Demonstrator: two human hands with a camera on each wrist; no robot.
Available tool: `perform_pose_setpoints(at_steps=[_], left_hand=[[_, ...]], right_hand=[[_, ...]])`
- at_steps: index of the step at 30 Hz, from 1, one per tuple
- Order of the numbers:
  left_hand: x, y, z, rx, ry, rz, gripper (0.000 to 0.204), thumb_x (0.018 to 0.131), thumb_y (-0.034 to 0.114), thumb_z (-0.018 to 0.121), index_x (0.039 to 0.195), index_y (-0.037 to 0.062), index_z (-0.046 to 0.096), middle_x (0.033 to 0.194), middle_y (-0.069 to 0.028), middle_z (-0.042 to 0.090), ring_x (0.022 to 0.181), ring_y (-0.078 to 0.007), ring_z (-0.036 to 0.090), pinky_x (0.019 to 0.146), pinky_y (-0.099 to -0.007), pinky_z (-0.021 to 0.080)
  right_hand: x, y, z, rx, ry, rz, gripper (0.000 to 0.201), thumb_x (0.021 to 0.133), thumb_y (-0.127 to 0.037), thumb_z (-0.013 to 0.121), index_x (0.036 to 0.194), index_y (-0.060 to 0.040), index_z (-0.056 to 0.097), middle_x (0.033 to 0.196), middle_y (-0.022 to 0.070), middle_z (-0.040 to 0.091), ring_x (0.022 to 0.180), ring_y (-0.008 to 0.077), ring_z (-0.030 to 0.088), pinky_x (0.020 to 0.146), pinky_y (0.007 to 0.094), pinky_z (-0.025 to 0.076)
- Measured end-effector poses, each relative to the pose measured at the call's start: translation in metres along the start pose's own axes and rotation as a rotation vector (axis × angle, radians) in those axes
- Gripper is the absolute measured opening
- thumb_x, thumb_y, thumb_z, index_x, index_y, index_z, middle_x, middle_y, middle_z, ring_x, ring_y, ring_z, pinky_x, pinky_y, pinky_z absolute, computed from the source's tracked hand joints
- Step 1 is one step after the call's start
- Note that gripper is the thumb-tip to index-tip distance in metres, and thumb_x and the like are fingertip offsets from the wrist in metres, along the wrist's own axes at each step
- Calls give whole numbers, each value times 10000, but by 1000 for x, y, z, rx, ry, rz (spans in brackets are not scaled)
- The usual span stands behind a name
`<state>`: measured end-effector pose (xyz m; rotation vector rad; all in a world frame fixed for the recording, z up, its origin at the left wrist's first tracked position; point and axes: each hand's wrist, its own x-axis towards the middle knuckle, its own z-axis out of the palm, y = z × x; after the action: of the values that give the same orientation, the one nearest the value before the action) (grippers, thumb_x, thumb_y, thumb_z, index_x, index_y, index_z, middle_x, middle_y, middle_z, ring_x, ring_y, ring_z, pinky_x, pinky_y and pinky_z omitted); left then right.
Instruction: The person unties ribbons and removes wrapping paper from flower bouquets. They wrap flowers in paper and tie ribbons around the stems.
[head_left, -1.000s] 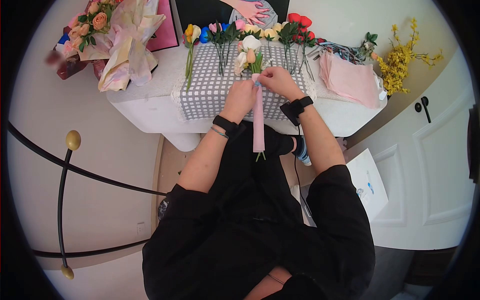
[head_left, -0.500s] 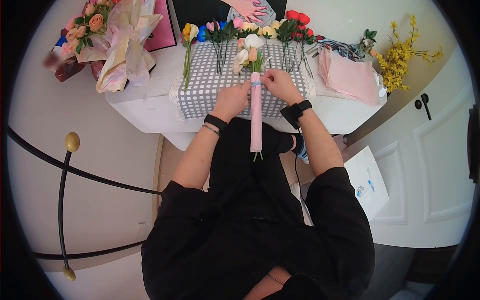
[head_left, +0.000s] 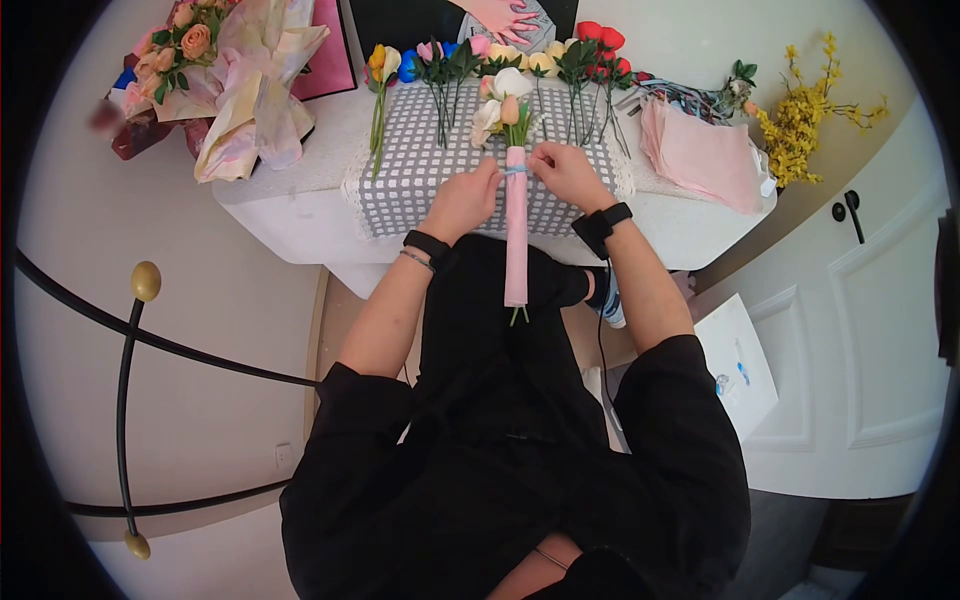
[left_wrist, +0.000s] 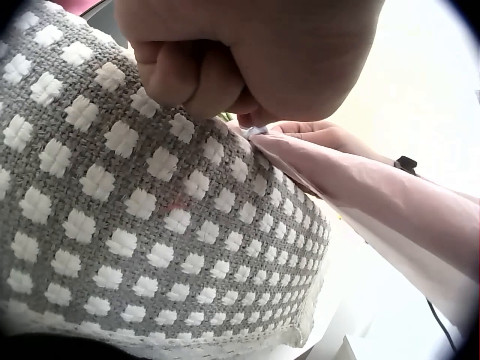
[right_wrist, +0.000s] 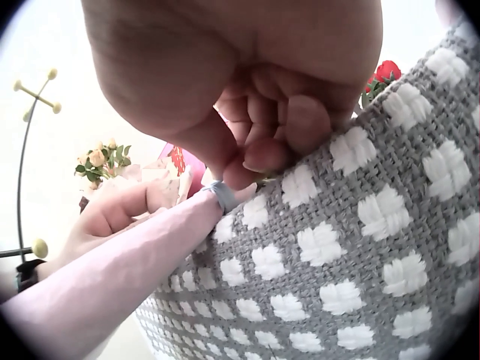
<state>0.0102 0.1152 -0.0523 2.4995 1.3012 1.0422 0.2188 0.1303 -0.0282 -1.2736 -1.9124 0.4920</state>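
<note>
A small bouquet of white and peach flowers (head_left: 510, 108) lies on the checked cloth, its stems rolled in a pink paper wrap (head_left: 516, 240). Green stem ends poke out at the bottom. Around the top of the wrap runs a light blue ribbon (head_left: 516, 170), also visible in the right wrist view as a blue band (right_wrist: 223, 196). My left hand (head_left: 465, 202) is left of the wrap, fingers curled, thumb and forefinger pinching the ribbon. On the other side my right hand (head_left: 572, 176) pinches the ribbon between thumb and fingertips, other fingers curled in.
A grey and white checked cloth (head_left: 410, 205) covers the table's middle. Behind the bouquet lies a row of loose flowers, including red roses (head_left: 600, 38) and yellow tulips (head_left: 377, 62). Pink paper sheets (head_left: 700, 155) lie right, near yellow blossoms (head_left: 790, 130). A wrapped bouquet (head_left: 250, 100) stands left.
My left hand has moved left, off the front of the wrap, uncovering the blue ribbon. My right hand has shifted slightly right and down, so the hands now stand on opposite sides.
</note>
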Motion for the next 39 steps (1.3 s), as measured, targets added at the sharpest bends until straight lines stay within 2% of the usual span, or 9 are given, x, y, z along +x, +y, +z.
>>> perform_pose_setpoints(at_steps=[5, 12, 15, 18, 21, 23, 24, 29, 39], left_hand=[[-1, -9, 4, -198, 77, 6, 133, 919, 171, 512, 903, 42, 483, 644, -223, 583, 640, -438, 579, 574, -511, 440], [-7, -9, -3, -287, 87, -45, 142, 910, 170, 530, 895, 30, 510, 681, -203, 603, 666, -412, 599, 590, -483, 444], [-9, -1, -10, -351, 69, -124, 162, 901, 194, 555, 939, 39, 532, 665, -186, 607, 641, -396, 604, 583, -468, 453], [-6, 13, -19, -280, -1, -196, 221, 900, 206, 581, 1043, 41, 554, 699, -174, 632, 627, -299, 626, 592, -384, 468], [0, 17, -15, -208, 20, -117, 236, 874, 190, 607, 1054, 39, 584, 730, -151, 632, 653, -284, 625, 615, -377, 479], [3, 12, -3, -143, 247, 128, 183, 842, 157, 631, 978, 34, 631, 771, -127, 624, 689, -267, 622, 640, -362, 485], [2, 11, 1, -144, 247, 129, 183, 842, 157, 631, 978, 34, 631, 771, -127, 624, 689, -267, 622, 640, -362, 485], [2, 12, 1, -234, 189, -25, 132, 813, 141, 662, 856, 16, 665, 769, -97, 611, 672, -229, 605, 629, -330, 476], [5, 14, 3, -285, 196, -89, 170, 807, 163, 667, 867, 3, 669, 784, -94, 633, 639, -192, 619, 602, -314, 487]], right_hand=[[-3, -4, -7, -117, -47, -90, 152, 830, -157, 599, 806, -9, 623, 677, 159, 620, 640, 328, 606, 599, 409, 460], [-5, -8, -6, -77, -15, -40, 148, 831, -152, 597, 800, -9, 620, 694, 166, 627, 667, 338, 612, 620, 406, 467], [-6, -8, -4, -129, -21, -72, 153, 826, -162, 610, 800, -12, 625, 696, 157, 633, 655, 320, 617, 617, 398, 472], [-5, -11, -4, -78, -55, -38, 163, 820, -176, 627, 809, -13, 634, 695, 146, 636, 636, 295, 618, 604, 388, 471], [-6, -10, -4, -66, -48, -54, 173, 816, -184, 638, 823, -12, 640, 688, 137, 634, 628, 269, 620, 594, 372, 470], [-6, -10, -4, -50, -62, -16, 178, 814, -189, 644, 824, -11, 640, 681, 134, 631, 620, 255, 614, 595, 362, 472], [-6, -10, -4, -51, -62, -15, 178, 814, -189, 644, 824, -11, 640, 681, 134, 631, 620, 255, 614, 595, 362, 472], [-7, -7, 0, 99, -30, 18, 226, 809, -209, 672, 924, -14, 667, 715, 96, 652, 632, 194, 610, 631, 315, 498], [-5, 3, 1, 234, -31, 57, 267, 781, -109, 686, 1027, -9, 664, 781, 60, 671, 713, 128, 625, 664, 268, 506]])
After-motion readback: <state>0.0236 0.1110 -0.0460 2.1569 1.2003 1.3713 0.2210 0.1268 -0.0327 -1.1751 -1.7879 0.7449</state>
